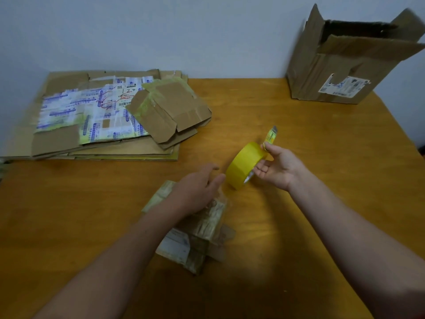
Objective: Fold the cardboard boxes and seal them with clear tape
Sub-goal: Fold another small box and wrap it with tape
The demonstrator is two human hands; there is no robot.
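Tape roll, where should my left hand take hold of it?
Grip the tape roll by its bare outer band, coming from the left: it is tilted on edge, and the right hand holds its right side together with the knife.

The left forearm (110, 256) and right forearm (340, 226) reach forward, converging. The left hand (197, 188) — palm down, fingers relaxed, nearly straight — points rightward. The right hand (277, 168), palm turned leftward, curls its fingers round a yellow roll of tape (243, 164).
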